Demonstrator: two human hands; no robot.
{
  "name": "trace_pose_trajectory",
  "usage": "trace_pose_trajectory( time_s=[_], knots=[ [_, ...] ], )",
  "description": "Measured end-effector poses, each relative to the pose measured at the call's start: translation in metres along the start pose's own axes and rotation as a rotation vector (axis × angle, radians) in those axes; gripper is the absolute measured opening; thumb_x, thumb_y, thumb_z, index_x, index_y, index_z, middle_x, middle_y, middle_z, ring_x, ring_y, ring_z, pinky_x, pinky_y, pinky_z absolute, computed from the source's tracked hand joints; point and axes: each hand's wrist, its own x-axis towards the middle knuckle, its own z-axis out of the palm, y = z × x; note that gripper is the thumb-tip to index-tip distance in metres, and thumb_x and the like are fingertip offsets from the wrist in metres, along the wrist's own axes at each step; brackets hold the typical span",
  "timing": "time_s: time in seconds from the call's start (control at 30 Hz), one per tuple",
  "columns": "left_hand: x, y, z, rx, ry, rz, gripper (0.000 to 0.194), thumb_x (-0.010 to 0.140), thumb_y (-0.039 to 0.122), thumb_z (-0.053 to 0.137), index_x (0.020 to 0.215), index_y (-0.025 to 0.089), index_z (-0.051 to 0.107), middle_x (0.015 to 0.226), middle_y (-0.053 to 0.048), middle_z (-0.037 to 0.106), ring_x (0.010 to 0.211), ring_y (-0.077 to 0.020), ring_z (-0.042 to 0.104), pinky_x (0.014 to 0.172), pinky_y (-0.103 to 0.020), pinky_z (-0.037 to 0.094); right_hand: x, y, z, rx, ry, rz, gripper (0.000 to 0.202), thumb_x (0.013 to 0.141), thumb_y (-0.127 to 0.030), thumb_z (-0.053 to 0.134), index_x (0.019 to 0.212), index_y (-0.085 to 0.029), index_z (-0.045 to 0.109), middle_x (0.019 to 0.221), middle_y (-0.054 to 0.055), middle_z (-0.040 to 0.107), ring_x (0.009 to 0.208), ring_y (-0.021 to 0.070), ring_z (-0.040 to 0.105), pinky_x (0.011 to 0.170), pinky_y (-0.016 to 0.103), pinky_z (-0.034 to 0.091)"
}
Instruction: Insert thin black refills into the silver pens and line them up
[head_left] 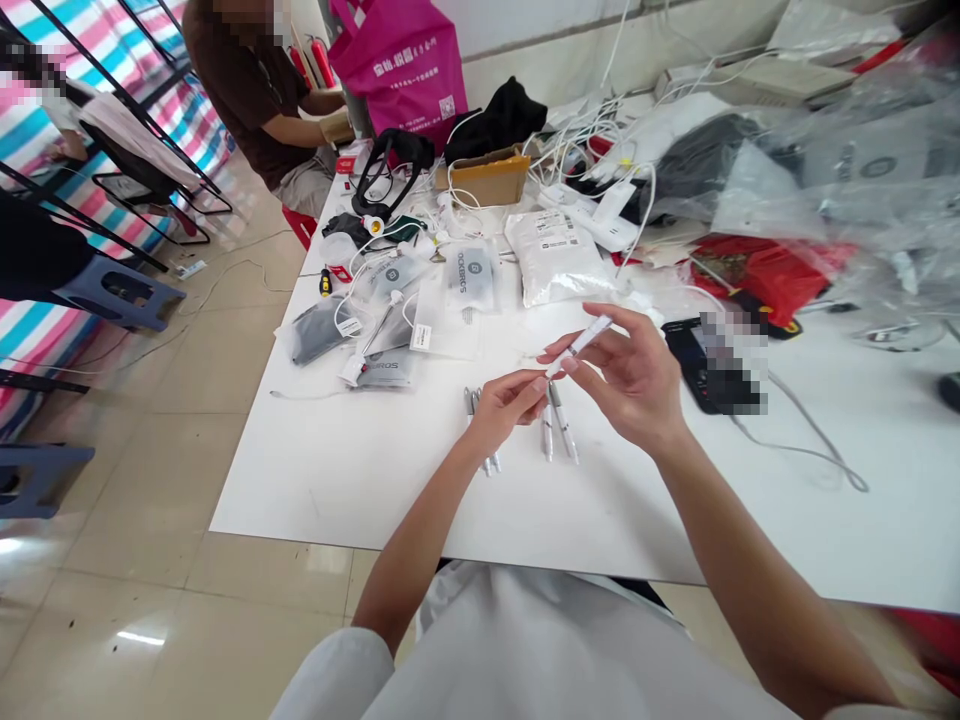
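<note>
Above the near part of the white table, my right hand [634,375] pinches a white pen [589,338] between thumb and fingers, tilted with its upper end to the right. My left hand [510,405] is closed at the pen's lower end, its thumb and fingertips pressed together there. Beneath and between the hands, white and silver pens [564,425] lie side by side on the table. More pens [491,462] lie partly hidden behind my left hand and wrist.
Packaged items in clear bags [471,278], a white parcel [559,255], a cardboard box [487,180] and tangled white cables cover the table's far side. A phone [701,365] with a cable lies at right. A person in brown [247,90] sits beyond the table's far left.
</note>
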Motion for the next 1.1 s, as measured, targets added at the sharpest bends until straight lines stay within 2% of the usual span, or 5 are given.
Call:
trace_pose_trajectory(
  time_s=[0.53,0.8,0.9,1.0,1.1],
  knots=[
    [0.002,-0.002,-0.002,0.022,-0.029,-0.003,0.054,0.091,0.068,0.075,0.087,0.014,0.072,0.070,0.000,0.052,0.057,-0.0069,0.035,0.053,-0.026,0.023,-0.001,-0.006,-0.001,-0.026,-0.019,0.017,0.062,0.090,-0.038,0.087,0.145,-0.034,0.059,0.114,0.005,0.080,0.105,0.0275,0.080,0.084,0.046,0.072],
    [0.001,0.001,0.001,0.005,-0.002,-0.030,0.054,0.088,0.066,0.080,0.097,0.014,0.077,0.066,0.000,0.056,0.057,-0.0074,0.037,0.051,-0.025,0.022,-0.001,-0.007,0.001,-0.058,-0.052,0.024,0.063,0.090,-0.039,0.088,0.145,-0.033,0.058,0.115,0.005,0.081,0.109,0.0267,0.079,0.097,0.049,0.068],
    [0.001,0.002,0.001,-0.002,0.016,-0.020,0.052,0.088,0.064,0.081,0.102,0.014,0.080,0.065,0.001,0.055,0.055,-0.0069,0.035,0.051,-0.025,0.020,-0.001,-0.007,0.001,-0.059,-0.067,0.013,0.062,0.091,-0.039,0.087,0.145,-0.033,0.058,0.115,0.005,0.080,0.109,0.0272,0.079,0.093,0.049,0.069],
    [0.000,0.002,0.000,-0.019,0.028,0.001,0.049,0.089,0.060,0.082,0.105,0.014,0.082,0.066,0.001,0.054,0.055,-0.0064,0.036,0.052,-0.026,0.018,0.000,-0.011,0.002,-0.049,-0.023,0.012,0.059,0.091,-0.040,0.086,0.143,-0.034,0.058,0.112,0.005,0.080,0.106,0.0285,0.080,0.089,0.050,0.070],
    [0.000,0.001,-0.002,-0.030,0.034,0.021,0.046,0.090,0.057,0.082,0.104,0.013,0.083,0.066,0.001,0.055,0.054,-0.0057,0.036,0.052,-0.027,0.018,0.003,-0.016,0.004,-0.028,0.072,0.002,0.056,0.091,-0.044,0.085,0.140,-0.037,0.057,0.110,0.005,0.079,0.103,0.0304,0.080,0.096,0.057,0.068]
  ],
)
